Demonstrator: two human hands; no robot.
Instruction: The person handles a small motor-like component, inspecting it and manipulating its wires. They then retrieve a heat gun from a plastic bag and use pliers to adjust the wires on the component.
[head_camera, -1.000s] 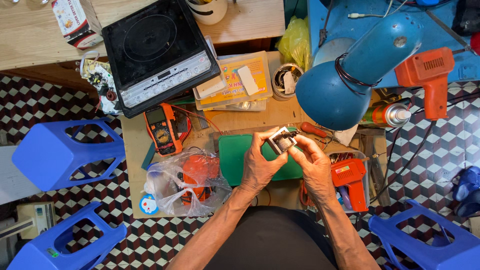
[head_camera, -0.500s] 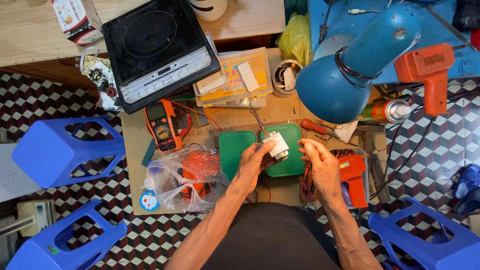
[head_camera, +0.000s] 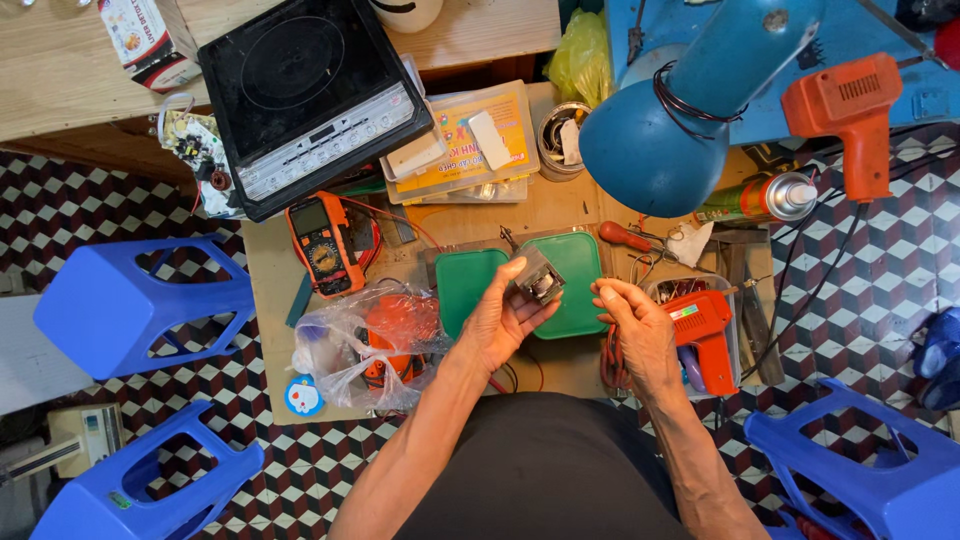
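Note:
My left hand (head_camera: 500, 322) holds a small grey metal-and-white electrical part (head_camera: 540, 280) between thumb and fingers, above two green plastic lids (head_camera: 575, 262) on the small wooden table (head_camera: 270, 300). My right hand (head_camera: 635, 325) hovers just right of the part, fingers loosely curled and holding nothing that I can see. It sits next to an orange glue gun (head_camera: 705, 335) in a clear tub.
A black induction cooker (head_camera: 300, 95) lies at the back left, an orange multimeter (head_camera: 322, 245) and a plastic bag with an orange tool (head_camera: 375, 345) left of my hands. A blue desk lamp (head_camera: 670, 130), spray can (head_camera: 760, 198), orange drill (head_camera: 850, 110) and blue stools (head_camera: 130, 305) surround the table.
Both hands held the small part together a second ago. The right hand has let go and moved right; the left hand keeps the part and has turned it.

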